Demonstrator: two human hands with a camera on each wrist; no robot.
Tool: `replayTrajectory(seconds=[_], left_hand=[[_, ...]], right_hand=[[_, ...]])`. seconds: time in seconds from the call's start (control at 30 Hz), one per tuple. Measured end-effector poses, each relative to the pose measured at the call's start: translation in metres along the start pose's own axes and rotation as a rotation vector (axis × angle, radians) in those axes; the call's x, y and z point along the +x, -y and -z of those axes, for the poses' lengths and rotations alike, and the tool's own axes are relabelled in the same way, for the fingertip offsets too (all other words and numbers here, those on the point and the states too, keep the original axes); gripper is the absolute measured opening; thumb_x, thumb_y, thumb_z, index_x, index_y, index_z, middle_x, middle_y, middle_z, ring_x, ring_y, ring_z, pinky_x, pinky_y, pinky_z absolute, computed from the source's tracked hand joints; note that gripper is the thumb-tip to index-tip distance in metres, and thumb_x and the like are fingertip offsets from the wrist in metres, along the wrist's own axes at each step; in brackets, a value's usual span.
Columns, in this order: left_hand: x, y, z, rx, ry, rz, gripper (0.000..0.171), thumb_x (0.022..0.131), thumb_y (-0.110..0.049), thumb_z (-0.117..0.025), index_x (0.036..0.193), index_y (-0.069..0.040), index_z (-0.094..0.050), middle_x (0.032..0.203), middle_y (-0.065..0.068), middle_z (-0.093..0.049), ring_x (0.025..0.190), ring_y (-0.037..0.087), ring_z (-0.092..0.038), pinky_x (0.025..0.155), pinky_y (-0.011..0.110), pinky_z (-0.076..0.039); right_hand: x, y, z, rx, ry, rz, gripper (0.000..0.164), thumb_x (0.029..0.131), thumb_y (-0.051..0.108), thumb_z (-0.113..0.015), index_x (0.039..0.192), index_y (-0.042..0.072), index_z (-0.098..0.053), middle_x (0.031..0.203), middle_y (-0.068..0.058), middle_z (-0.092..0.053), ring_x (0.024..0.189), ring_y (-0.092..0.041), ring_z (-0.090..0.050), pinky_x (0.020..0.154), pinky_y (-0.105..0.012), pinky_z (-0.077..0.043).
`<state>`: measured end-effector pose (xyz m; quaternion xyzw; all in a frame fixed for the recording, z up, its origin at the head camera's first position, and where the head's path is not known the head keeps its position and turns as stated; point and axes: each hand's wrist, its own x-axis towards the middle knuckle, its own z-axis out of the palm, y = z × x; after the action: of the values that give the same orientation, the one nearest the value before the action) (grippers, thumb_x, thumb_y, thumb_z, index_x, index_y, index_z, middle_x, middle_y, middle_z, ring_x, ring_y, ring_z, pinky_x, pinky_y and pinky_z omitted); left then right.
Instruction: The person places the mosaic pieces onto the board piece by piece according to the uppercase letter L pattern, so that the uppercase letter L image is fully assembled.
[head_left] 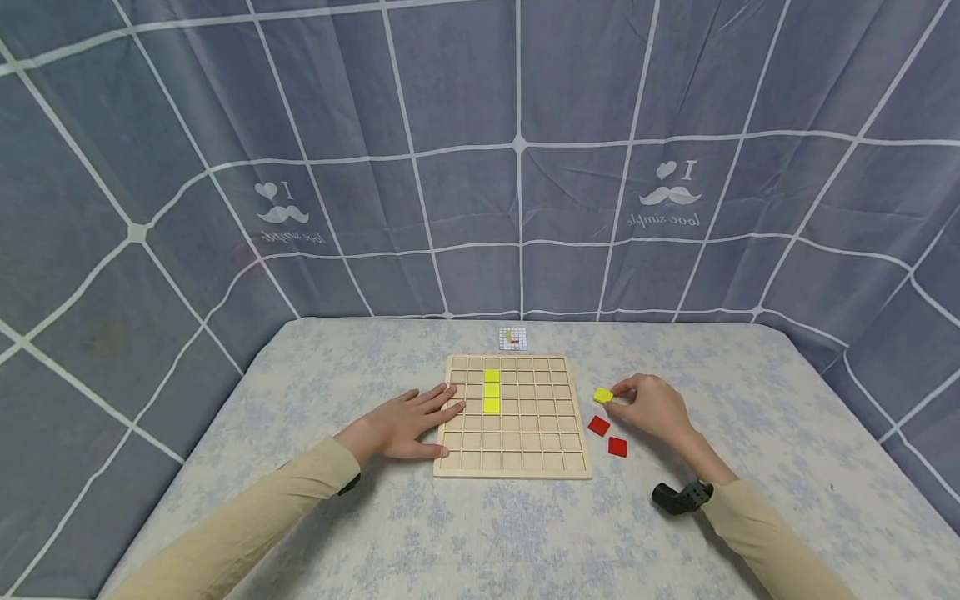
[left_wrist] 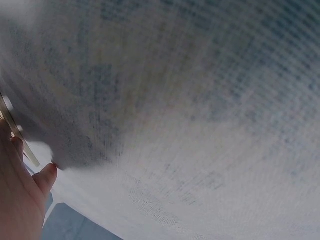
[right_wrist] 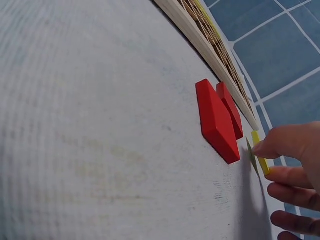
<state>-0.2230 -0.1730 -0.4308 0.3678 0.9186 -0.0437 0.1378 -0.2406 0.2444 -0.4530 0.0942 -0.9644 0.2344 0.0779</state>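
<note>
A wooden grid board [head_left: 540, 442] lies flat on the table, with three yellow square tiles [head_left: 491, 390] in a column in its upper left cells. My left hand [head_left: 405, 427] rests with fingers spread over the board's left edge; the left wrist view catches part of this hand [left_wrist: 22, 195] beside the board's rim [left_wrist: 22, 140]. Right of the board, thumb and fingers of my right hand [head_left: 651, 407] pinch another yellow tile [head_left: 603, 396]. In the right wrist view that tile [right_wrist: 261, 152] is tilted on edge. Two red tiles [head_left: 598, 426] lie just nearer than it.
Behind the board's far edge lies a small printed card [head_left: 513, 338] with a coloured grid pattern. A pale floral cloth [head_left: 337, 517] covers the table. Grey-blue curtains [head_left: 465, 200] with white lines hang around the back and sides.
</note>
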Motion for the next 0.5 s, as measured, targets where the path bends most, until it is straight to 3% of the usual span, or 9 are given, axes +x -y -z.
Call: replayTrajectory(seconds=[0.5], left_hand=[[-0.001,0.0,0.002,-0.011,0.002,-0.004,0.075,0.095,-0.063,-0.037,0.156,-0.025,-0.014,0.164,0.005,-0.006,0.151,0.025,-0.008,0.118,0.053,-0.02]], right_hand=[[-0.002,0.017,-0.011,0.021,-0.131,0.106,0.026,0.074,0.03,-0.078,0.093,0.012,-0.077,0.091,-0.004,-0.073,0.081,-0.021,-0.063,0.055,-0.029,-0.047]])
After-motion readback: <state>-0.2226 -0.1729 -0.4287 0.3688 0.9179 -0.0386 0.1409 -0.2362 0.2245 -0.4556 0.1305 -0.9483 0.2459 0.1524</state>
